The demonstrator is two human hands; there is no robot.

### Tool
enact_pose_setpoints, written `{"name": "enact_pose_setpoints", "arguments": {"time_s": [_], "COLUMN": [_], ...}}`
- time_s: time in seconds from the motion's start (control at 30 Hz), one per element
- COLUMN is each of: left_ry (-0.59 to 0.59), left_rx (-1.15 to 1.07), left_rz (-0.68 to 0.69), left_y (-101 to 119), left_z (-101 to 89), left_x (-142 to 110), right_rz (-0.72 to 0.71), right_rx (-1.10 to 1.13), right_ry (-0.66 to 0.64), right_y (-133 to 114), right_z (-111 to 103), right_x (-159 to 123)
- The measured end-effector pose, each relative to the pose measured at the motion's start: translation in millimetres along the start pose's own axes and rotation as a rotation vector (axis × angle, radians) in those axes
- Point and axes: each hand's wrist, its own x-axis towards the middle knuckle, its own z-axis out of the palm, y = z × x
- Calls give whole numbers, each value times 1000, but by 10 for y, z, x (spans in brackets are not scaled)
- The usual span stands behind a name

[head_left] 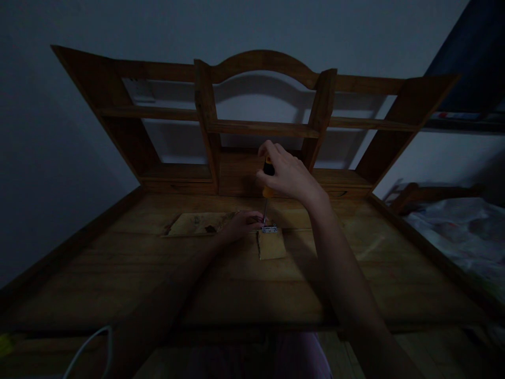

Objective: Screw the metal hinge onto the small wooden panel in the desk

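Observation:
Upright over the desk stands a screwdriver (268,192) with a yellow and black handle. My right hand (286,171) grips it from above, fingers wrapped round the handle. The screwdriver's tip meets a small metal hinge (269,229), which lies at the edge of a small square wooden piece (272,245). Beside the tip, my left hand (246,223) has its fingertips pressed together near the shaft and the hinge; what they pinch, if anything, is too small to make out. A longer wooden board (197,223) with a rough, dark-marked end lies behind the left hand.
The wooden desk (130,273) carries a shelf unit (264,128) along its back against the wall. Raised edges run down both sides. A white cable (89,339) loops at the lower left. Plastic-covered items (461,231) lie beyond the right edge.

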Motion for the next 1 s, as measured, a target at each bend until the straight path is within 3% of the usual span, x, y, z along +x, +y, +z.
{"name": "enact_pose_setpoints", "arguments": {"time_s": [0.23,1.0], "left_ry": [27,68], "left_rx": [17,27], "left_rz": [-10,-34], "left_y": [22,-7], "left_z": [9,34], "left_x": [-9,-2], "right_rz": [-86,-58], "right_rx": [68,-8], "right_ry": [-15,-12], "right_y": [88,-20], "right_z": [3,42], "right_x": [10,0]}}
